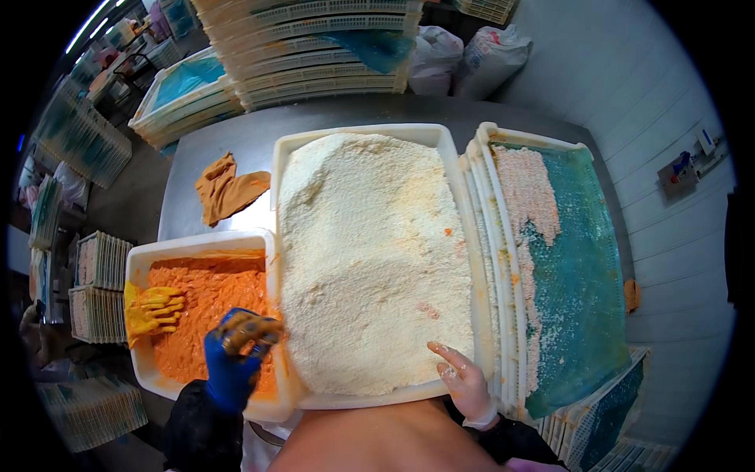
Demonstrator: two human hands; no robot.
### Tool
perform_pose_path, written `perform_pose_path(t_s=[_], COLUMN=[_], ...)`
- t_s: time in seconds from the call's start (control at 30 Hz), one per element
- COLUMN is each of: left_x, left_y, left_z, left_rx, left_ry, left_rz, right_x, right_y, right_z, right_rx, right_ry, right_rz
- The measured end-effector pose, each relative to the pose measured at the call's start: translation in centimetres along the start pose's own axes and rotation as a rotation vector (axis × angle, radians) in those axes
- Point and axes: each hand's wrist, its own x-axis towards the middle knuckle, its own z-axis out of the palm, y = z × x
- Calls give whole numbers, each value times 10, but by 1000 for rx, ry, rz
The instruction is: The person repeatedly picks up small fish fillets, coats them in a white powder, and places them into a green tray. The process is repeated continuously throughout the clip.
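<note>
My left hand (240,354), in a blue glove with paste-stained fingers, hovers above the right side of a white plastic tub (138,369). Inside that tub lies a wet orange paste (203,312). The fingers are curled and blurred, so whether anything is between them cannot be told. A thin translucent glove covers my right hand (463,377), which has white crumbs stuck to it. Its fingers are apart and hold nothing, over the near right corner of a large white tub (377,402). Heaped in this tub are white crumbs (371,253), with a few orange specks.
A yellow glove (152,310) hangs over the paste tub's left rim. Brown cloth (227,189) lies on the metal table (183,159). At right, stacked trays (501,236) carry a teal sheet (581,283) partly covered by pinkish crumbed pieces (528,189). Tall tray stacks (312,59) rise beyond the table.
</note>
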Motion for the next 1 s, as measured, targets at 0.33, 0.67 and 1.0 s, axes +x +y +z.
perform_pose_path(t_s=[0.33, 0.67, 1.0], left_x=[-29, -39, -104], left_y=[-52, -152, -292], left_z=[55, -7, 28], left_rx=[299, 642, -563], left_ry=[-181, 194, 441], left_rz=[149, -88, -800], right_x=[28, 92, 89], right_y=[97, 67, -52], right_z=[4, 109, -35], right_rx=[-360, -635, 332], right_ry=[65, -146, 134], right_rz=[100, -261, 252])
